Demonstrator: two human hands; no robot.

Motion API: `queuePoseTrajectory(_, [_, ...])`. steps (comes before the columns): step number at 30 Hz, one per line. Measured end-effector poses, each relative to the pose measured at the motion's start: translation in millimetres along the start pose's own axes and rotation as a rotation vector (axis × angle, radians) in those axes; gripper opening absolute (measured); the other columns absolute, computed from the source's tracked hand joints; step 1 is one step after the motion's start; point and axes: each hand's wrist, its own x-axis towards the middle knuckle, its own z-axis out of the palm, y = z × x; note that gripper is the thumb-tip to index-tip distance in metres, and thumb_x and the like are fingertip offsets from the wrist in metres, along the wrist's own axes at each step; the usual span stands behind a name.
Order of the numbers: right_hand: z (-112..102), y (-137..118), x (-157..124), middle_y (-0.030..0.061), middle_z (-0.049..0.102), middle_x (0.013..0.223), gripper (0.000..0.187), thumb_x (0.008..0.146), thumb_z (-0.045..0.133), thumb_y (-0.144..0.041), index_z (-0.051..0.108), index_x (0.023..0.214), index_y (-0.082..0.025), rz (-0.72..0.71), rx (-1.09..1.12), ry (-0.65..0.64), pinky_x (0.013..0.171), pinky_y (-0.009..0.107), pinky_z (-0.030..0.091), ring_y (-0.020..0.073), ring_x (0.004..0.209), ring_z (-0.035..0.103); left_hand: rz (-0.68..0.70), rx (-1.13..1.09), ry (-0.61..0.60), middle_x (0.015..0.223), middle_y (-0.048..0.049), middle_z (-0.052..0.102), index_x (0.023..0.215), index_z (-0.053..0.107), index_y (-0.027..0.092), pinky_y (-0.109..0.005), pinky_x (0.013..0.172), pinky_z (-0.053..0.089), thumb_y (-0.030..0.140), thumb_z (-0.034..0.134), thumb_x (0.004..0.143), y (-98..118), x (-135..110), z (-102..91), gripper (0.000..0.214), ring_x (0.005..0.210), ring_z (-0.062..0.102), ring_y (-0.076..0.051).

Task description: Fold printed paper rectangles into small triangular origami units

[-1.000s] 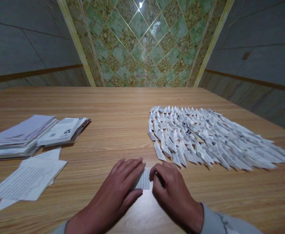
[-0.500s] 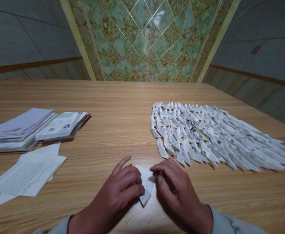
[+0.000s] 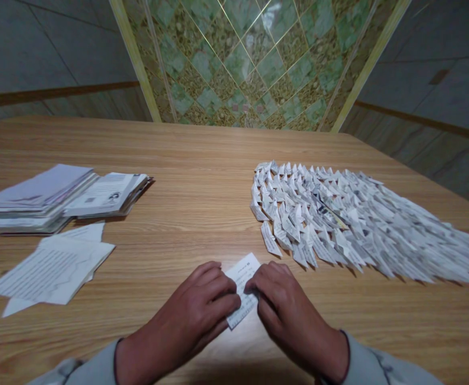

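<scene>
A small folded piece of printed paper [image 3: 243, 272] is held between my two hands, low over the front middle of the table. My left hand [image 3: 202, 305] grips its left edge with curled fingers. On the other edge, the fingers of my right hand [image 3: 284, 305] are closed, thumb and fingertips pinching the paper. Lines of print show on its upper face, and its far corner points away from me. The fingers hide parts of both sides. Close beyond my right hand lies a large group of folded paper boats [image 3: 322, 214], set in tight rows.
On the wooden table [image 3: 194, 198], stacks of paper sheets [image 3: 41, 184] and a printed stack [image 3: 106, 195] stand at the left. Nearer me, several loose printed sheets [image 3: 50, 270] overlap. A wall with green diamond tiles [image 3: 238, 64] rises beyond the table.
The folded paper has turned and now shows a wider, slanted printed face. My left forefinger, raised before, has curled down, and my right fingers have closed on the paper.
</scene>
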Motion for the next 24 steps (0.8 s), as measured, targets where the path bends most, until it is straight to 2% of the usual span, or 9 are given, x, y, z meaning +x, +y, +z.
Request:
queuePoseTrajectory(3, [0,-1,-2,0.0039,0.059,0.088,0.029,0.081,0.048,0.005,0.061,0.092,-0.018,0.022,0.0,0.001,0.08,0.035,0.036,0.0214,0.088,0.051,-0.055,-0.071,0.023,0.088,-0.0049,0.065,0.094,0.065,0.02,-0.035,0.074,0.041,0.025,0.046,0.104,-1,-2,5.5,0.022,0.081,0.054,-0.021])
queuePoseTrajectory(9, [1,-3,-4,0.004,0.057,0.088,0.026,0.08,0.048,0.002,0.06,0.089,-0.018,0.044,-0.036,-0.01,0.079,0.036,0.036,0.0221,0.088,0.049,-0.239,-0.162,0.046,0.086,-0.0037,0.061,0.087,0.061,0.019,-0.034,0.075,0.041,0.026,0.053,0.101,-2,-2,12.7,0.017,0.082,0.055,-0.021])
queuePoseTrajectory(15, [-2,-10,-1,0.0034,0.057,0.087,0.01,0.086,0.061,-0.01,0.056,0.083,-0.018,0.062,-0.08,-0.025,0.077,0.036,0.035,0.0219,0.085,0.049,-0.35,0.003,0.065,0.082,-0.0032,0.057,0.082,0.057,0.018,-0.035,0.071,0.039,0.02,0.059,0.096,-1,1,16.1,0.014,0.078,0.053,-0.023])
queuePoseTrajectory(19, [-1,-11,1,0.0023,0.058,0.084,0.016,0.091,0.067,-0.017,0.058,0.078,-0.018,0.127,-0.114,-0.023,0.079,0.036,0.034,0.0213,0.085,0.05,-0.392,0.072,0.029,0.083,-0.0031,0.058,0.078,0.058,0.018,-0.036,0.071,0.039,0.021,0.067,0.091,-1,4,16.2,0.016,0.08,0.054,-0.023])
queuePoseTrajectory(24, [4,-8,2,0.0018,0.058,0.081,0.017,0.087,0.071,-0.015,0.059,0.075,-0.018,0.143,-0.163,0.011,0.08,0.036,0.033,0.0211,0.083,0.051,-0.448,0.099,-0.007,0.082,-0.0025,0.057,0.076,0.058,0.018,-0.036,0.071,0.038,0.027,0.073,0.088,-2,7,14.3,0.021,0.08,0.053,-0.024])
